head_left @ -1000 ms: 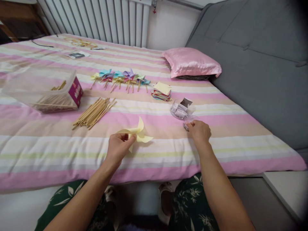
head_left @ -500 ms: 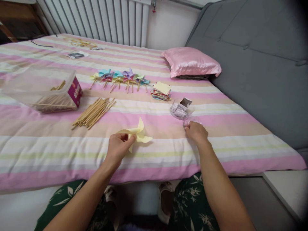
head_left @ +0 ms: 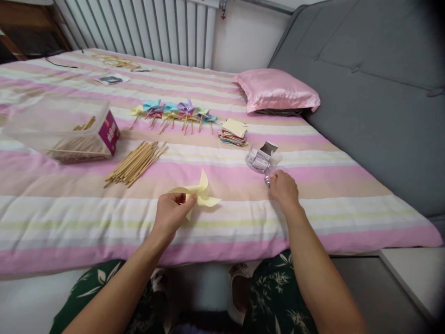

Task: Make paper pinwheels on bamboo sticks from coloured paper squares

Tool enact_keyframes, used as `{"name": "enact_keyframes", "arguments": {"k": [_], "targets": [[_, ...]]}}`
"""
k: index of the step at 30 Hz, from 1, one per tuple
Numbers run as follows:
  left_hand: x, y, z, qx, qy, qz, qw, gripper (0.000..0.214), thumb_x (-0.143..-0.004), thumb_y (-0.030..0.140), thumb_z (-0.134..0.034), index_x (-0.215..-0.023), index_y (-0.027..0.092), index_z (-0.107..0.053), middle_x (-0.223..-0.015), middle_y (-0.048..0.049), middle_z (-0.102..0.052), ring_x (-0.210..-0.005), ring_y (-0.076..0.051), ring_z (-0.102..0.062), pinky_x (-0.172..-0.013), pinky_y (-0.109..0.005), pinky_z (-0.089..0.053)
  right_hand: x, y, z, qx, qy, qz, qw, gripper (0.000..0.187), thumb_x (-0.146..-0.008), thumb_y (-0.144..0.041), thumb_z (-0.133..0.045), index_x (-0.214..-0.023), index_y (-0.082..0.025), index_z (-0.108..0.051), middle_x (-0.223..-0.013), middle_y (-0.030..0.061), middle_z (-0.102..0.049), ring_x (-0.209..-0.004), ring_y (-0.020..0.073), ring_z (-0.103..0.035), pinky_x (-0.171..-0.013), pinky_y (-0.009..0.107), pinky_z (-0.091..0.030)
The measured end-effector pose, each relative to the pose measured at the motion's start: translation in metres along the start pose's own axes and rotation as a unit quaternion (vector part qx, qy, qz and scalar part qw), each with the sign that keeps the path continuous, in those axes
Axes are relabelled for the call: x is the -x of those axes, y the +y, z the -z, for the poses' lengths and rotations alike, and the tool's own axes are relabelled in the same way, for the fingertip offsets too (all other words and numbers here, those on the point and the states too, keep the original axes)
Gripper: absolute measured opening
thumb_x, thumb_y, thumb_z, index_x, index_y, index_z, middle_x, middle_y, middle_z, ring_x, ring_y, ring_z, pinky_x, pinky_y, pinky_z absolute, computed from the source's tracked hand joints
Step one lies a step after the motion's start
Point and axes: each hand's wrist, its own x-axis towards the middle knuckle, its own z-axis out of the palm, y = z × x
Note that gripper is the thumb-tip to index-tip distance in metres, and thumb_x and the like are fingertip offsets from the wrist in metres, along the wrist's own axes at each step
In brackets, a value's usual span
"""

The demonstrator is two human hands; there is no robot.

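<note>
My left hand [head_left: 171, 214] is closed on the centre of a folded yellow paper pinwheel [head_left: 197, 191], held just above the striped bed cover [head_left: 69, 208]. My right hand [head_left: 284, 190] rests on the cover to the right, fingers curled at the near edge of a small clear plastic container [head_left: 261, 160] with small packets inside. What its fingertips pinch is too small to make out. A pile of bamboo sticks [head_left: 136, 163] lies left of the pinwheel.
Several finished coloured pinwheels on sticks [head_left: 175, 112] lie further back, beside a stack of coloured paper squares [head_left: 233, 131]. A clear plastic tub [head_left: 62, 130] with sticks stands at left. A pink pillow [head_left: 276, 90] and grey headboard [head_left: 375, 93] are at right.
My right hand has edged up and slightly left, closer to the clear container. My left hand with the yellow pinwheel has stayed where it was.
</note>
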Motion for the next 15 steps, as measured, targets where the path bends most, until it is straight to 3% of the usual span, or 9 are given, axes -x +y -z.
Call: {"name": "enact_keyframes", "arguments": {"k": [15], "targets": [[0.0007,0.0023,0.0001,-0.002,0.006,-0.003,1.000,0.018,-0.061,0.031,-0.068,-0.056,0.014,-0.065,-0.051,-0.0003,-0.057,-0.047,-0.011,-0.047,-0.042,-0.022,-0.029,0.0041,0.0045,0.0044,-0.081,0.129,-0.063,0.986,0.021,-0.077,-0.033,-0.056,-0.089,-0.025,-0.072,-0.086,0.0056,-0.072,-0.076,0.0234,-0.062,-0.066,0.031,-0.042]]}}
